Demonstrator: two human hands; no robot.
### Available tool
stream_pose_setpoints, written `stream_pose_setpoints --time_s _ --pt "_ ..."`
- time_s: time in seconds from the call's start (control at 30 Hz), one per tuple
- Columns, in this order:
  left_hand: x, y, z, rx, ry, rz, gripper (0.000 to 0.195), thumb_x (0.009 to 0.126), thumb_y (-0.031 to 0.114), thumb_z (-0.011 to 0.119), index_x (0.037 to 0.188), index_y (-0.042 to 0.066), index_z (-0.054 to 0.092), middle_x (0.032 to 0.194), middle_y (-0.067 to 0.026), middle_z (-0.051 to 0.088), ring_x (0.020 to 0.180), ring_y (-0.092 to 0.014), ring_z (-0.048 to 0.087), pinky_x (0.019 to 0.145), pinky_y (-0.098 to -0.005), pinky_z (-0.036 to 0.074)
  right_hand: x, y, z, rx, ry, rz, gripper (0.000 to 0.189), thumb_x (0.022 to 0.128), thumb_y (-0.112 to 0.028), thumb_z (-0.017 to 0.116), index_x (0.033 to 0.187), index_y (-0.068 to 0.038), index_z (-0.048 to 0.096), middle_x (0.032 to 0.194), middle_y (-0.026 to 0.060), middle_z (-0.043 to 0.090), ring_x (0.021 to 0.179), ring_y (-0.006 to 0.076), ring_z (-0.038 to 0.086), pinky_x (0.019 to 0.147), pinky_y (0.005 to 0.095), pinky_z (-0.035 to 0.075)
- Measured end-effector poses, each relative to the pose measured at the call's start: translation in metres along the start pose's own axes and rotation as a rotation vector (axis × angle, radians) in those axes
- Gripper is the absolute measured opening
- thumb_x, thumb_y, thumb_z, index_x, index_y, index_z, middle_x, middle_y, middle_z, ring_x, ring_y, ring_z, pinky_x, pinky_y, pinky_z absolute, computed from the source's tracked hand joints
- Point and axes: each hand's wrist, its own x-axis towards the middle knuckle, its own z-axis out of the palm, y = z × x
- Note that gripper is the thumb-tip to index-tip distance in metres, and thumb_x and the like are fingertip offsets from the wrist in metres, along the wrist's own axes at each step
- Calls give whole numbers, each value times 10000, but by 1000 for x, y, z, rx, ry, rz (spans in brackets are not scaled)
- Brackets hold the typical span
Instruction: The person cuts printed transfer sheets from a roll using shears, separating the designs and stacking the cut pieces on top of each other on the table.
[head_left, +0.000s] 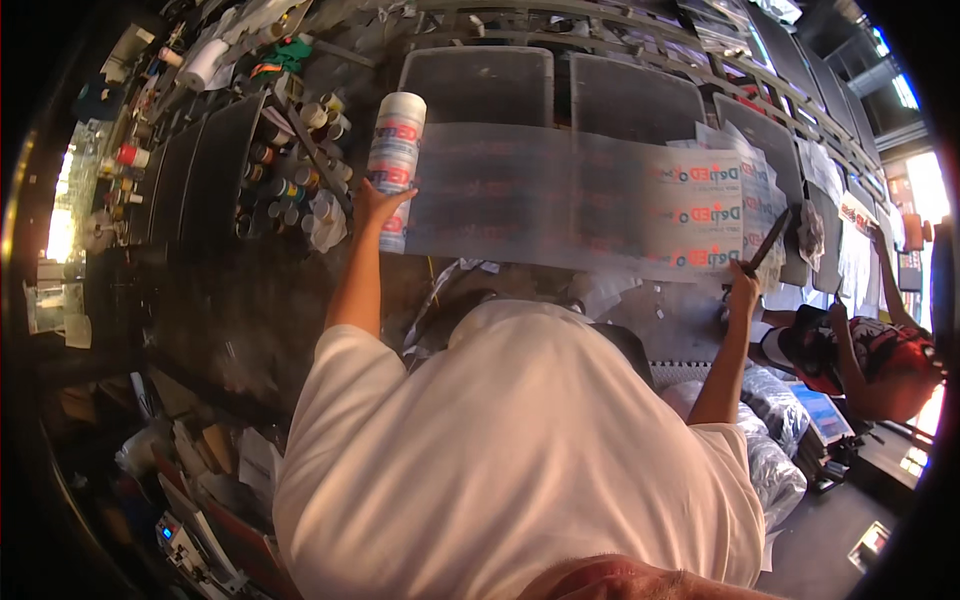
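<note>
My left hand (381, 199) grips the lower part of a roll of printed translucent film (397, 135). From the roll a long sheet of the film (525, 199) stretches to the right across dark flat panels (480, 86), with red and blue print showing at its right end. At that end my right hand (742, 277) is closed around a long dark tool (771, 241), perhaps a blade or a pair of scissors; its exact kind is unclear. More printed sheets (761, 180) lie just beyond the film's right edge.
Jars and tubs (307, 180) crowd the left side. A person in a red and black shirt (862, 352) works at the far right beside hanging sheets. Metal rails (600, 34) run behind the panels. Plastic-wrapped bundles (769, 457) lie at lower right, boards and cardboard (217, 525) at lower left.
</note>
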Motion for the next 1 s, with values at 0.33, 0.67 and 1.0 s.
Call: stream_pose_setpoints --time_s 0.33,0.67,1.0 --pt "35 -72 -19 -261 -185 9 1205 463 570 843 1347 -78 341 1190 -265 586 1095 -360 596 944 -401 472 -55 -45 9 -37 67 -1 363 858 -445 640 888 -87 683 659 -18 526 568 73 478 507 251 346" --pt "3 -32 0 7 39 252 1145 552 492 830 1369 -92 279 1286 -327 453 1186 -409 481 1020 -433 395 -201 27 64 613 -747 267 495 797 -79 525 1273 53 498 1010 132 640 905 215 626 791 302 488" --pt "23 -65 7 -115 59 67 1113 664 742 610 1380 -67 342 1328 -288 478 1226 -416 479 1029 -420 376 -238 88 17 236 -903 452 545 762 -24 621 1295 0 508 1023 115 648 925 216 646 713 307 525"
